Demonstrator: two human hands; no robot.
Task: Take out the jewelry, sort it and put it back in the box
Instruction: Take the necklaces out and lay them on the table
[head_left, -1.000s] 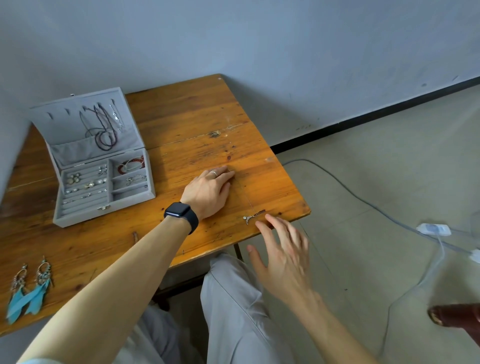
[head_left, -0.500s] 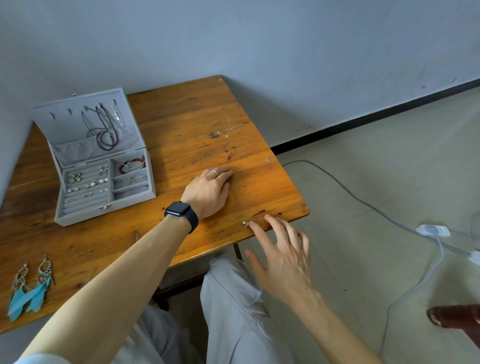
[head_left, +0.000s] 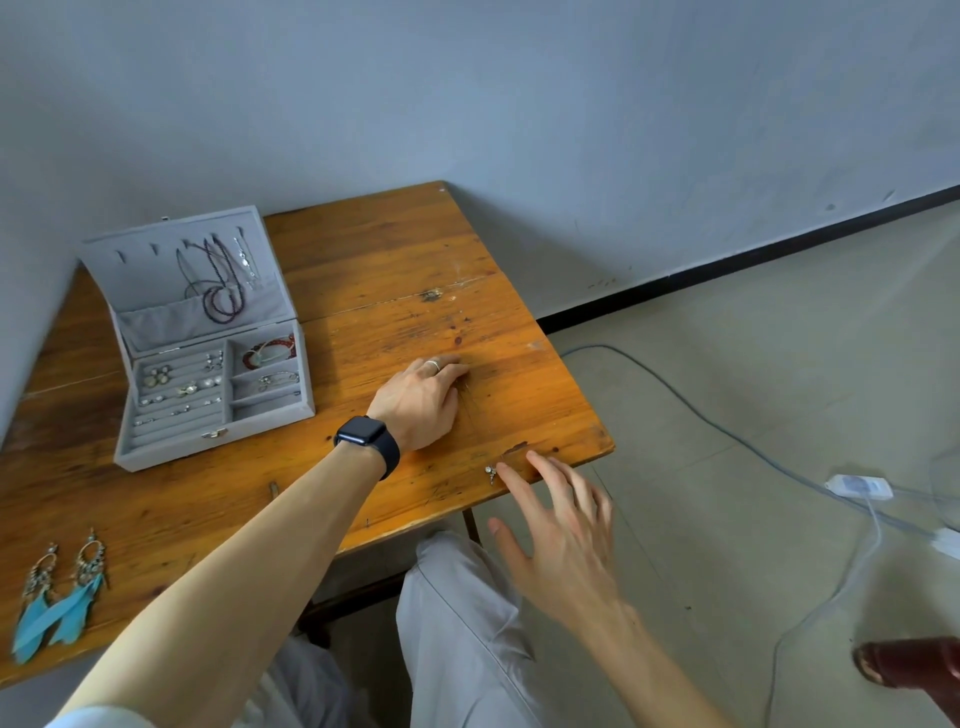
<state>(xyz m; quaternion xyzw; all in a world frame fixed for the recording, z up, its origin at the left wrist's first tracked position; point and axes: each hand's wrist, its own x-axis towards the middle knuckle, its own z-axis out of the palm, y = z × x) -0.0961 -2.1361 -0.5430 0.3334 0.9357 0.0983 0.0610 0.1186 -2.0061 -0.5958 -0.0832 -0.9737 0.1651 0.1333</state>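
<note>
Your left hand (head_left: 420, 402) lies flat at mid-frame, fingers together and gripping nothing, likely bracing you on the table (head_left: 395, 260). Your right hand (head_left: 558, 540), fingers spread and empty, reaches in with a fingertip just beside the small pendant (head_left: 490, 472) near the table's lower-right edge, probably to drag it clear. The box (head_left: 208, 338) sits open at upper left, and the feather earrings (head_left: 57, 597) wait at lower left.
</note>
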